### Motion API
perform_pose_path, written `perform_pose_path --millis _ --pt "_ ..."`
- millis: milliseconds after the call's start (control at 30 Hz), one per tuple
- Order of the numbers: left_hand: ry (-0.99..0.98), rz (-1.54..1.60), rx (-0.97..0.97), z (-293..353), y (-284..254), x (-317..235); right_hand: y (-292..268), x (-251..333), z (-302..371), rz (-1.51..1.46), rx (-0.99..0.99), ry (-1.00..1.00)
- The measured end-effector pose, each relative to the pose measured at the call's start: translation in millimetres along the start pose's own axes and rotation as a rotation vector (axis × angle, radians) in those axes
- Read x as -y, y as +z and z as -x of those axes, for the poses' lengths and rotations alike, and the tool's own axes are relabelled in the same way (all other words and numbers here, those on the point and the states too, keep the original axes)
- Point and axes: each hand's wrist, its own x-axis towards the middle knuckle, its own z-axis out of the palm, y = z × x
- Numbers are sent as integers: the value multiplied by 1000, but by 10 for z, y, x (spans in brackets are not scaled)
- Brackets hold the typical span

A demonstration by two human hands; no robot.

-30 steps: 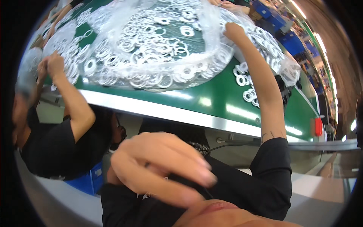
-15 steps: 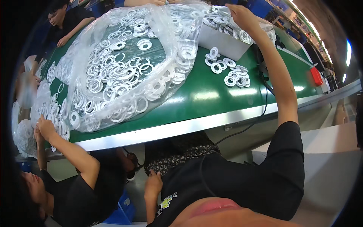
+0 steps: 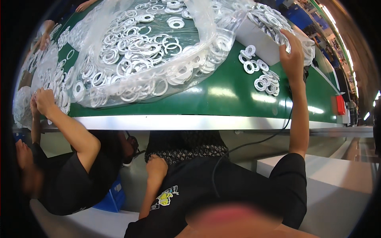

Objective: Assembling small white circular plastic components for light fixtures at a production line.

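My right hand [image 3: 293,49] is at the near right corner of a white box [image 3: 254,40] heaped with white rings. A white ring [image 3: 284,41] shows between its thumb and fingers, partly hidden by them. My left hand [image 3: 157,166] rests low at my lap, against patterned dark cloth, below the table edge. Its fingers are mostly hidden. Beside the box, several loose flat rings [image 3: 266,84] lie in a small cluster on the green table [image 3: 222,101]. Left of the box, a big clear plastic bag [image 3: 174,73] lies open, with many white rings in and under it.
A co-worker on the left has both hands [image 3: 44,99] among more bagged rings. Other people's hands [image 3: 45,37] show at the far left. A black cable [image 3: 254,142] runs over the table edge. At the table's right end sits a red box [image 3: 340,105].
My right hand has drawn back from the top of the heap to the box's near corner, with a ring in its fingers. My left hand stays at my lap. The view has shifted.
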Motion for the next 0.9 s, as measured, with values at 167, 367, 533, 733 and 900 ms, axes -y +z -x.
perform_pose_path --millis 167,367,533,733,900 --pt "-12 -25 -55 -16 49 -34 -33 335 263 -217 36 162" --pt "220 -97 209 -27 -444 18 66 395 783 -130 397 113" --pt "794 480 382 67 -1825 -249 227 474 1153 36 530 108" --pt "1033 695 69 -208 -2896 -686 268 393 1121 11 495 84" --pt "952 408 -671 -1162 -3061 -1206 390 393 871 108 450 5"
